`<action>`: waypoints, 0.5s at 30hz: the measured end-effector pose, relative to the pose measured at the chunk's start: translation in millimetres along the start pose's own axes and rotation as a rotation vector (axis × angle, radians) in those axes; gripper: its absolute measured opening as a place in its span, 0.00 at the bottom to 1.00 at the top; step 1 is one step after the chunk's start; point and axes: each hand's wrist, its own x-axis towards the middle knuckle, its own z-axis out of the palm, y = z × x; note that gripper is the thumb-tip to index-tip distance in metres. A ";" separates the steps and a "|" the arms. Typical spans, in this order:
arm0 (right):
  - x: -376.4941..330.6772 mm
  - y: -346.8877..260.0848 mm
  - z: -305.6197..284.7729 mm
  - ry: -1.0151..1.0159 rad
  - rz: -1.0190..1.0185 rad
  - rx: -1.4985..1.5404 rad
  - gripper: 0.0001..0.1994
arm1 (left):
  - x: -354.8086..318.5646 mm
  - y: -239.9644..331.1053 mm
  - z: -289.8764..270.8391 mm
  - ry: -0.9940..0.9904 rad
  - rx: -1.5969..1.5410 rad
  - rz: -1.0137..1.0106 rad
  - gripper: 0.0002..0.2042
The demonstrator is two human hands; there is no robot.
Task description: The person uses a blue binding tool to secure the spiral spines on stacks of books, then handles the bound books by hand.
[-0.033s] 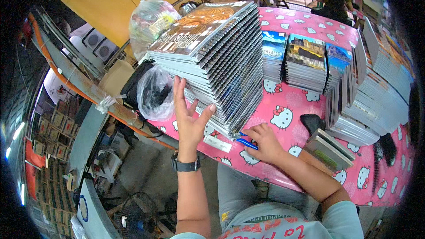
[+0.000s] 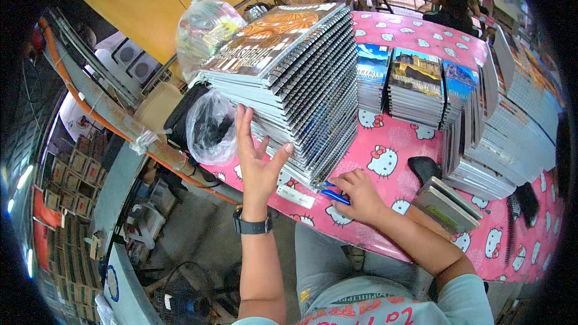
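A tall stack of spiral-bound notebooks (image 2: 304, 99) stands on the pink patterned table, with a brown picture cover on top and the black wire spines toward the right. My left hand (image 2: 257, 165) is open, fingers spread, resting against the stack's near left side. In my right hand (image 2: 363, 198) is a pair of pliers with blue handles (image 2: 335, 196). Their metal jaws are at the lowest near corner of the stack, beside the bottom spines; whether they grip a wire is too small to tell. A white paper strip (image 2: 295, 196) lies on the table between my hands.
Shorter notebook stacks (image 2: 416, 84) stand beyond, and long rows of notebooks (image 2: 506, 144) fill the right side. A grey-brown block (image 2: 447, 207) lies near my right forearm. Clear plastic bags (image 2: 212, 126) hang at the left table edge. A person (image 2: 451, 0) sits far back.
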 end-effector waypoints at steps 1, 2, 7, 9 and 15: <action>-0.4 -0.1 1.1 0.000 -0.011 -0.018 0.25 | 0.1 -1.4 -0.6 0.001 -0.010 0.010 0.43; -0.3 0.1 1.2 -0.003 -0.009 -0.017 0.25 | 0.4 -2.3 -1.1 0.001 -0.020 0.020 0.42; 6.6 19.2 -0.8 -0.349 0.382 0.621 0.16 | -0.1 -3.8 0.2 -0.002 -0.011 0.021 0.42; 12.8 22.0 -5.3 -0.549 0.728 1.075 0.14 | 0.7 -0.8 0.7 0.001 0.012 0.013 0.42; -5.6 3.8 5.9 -0.107 0.177 0.201 0.20 | -1.2 2.1 -0.3 0.002 0.005 -0.009 0.43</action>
